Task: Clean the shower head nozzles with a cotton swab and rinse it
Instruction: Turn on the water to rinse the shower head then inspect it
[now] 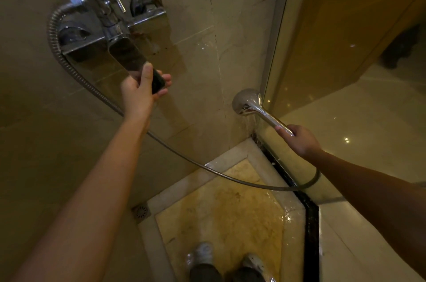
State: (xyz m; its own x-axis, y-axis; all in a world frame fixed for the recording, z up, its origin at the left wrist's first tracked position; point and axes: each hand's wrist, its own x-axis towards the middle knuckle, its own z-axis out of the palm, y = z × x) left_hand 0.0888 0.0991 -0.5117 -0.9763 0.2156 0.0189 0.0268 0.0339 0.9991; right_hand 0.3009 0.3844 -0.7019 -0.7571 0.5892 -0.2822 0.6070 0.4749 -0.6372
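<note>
Left hand (143, 88): fingers (164, 79) and thumb are clenched around the dark lower end of the mixer lever (130, 53), a long chrome paddle that rises from the fingers up to the mixer valve (92, 36) fixed on the tiled wall (242, 16). Right hand (299, 141): fingers (280, 129) are grasping the lower end of the shower head (247, 102) by its handle. The round chrome head sits up and to the left of those fingers, close to the corner where the wall meets the glass panel (345, 28), its nozzle face turned down and away from the camera, so the nozzles cannot be seen. A stream of water (251, 126) falls from the head, just left of the right fingers, into the corner. The metal hose (161, 143) leaves the left side of the valve, passes behind the left wrist, sags low between the two hands and curls up under the right wrist. Below both hands, the shower floor (219, 212) is wet along the dark door track (311, 212). A square floor drain (140, 211) lies below the left forearm. Two light shoes (204, 254) stand on the floor at the bottom of the view.
</note>
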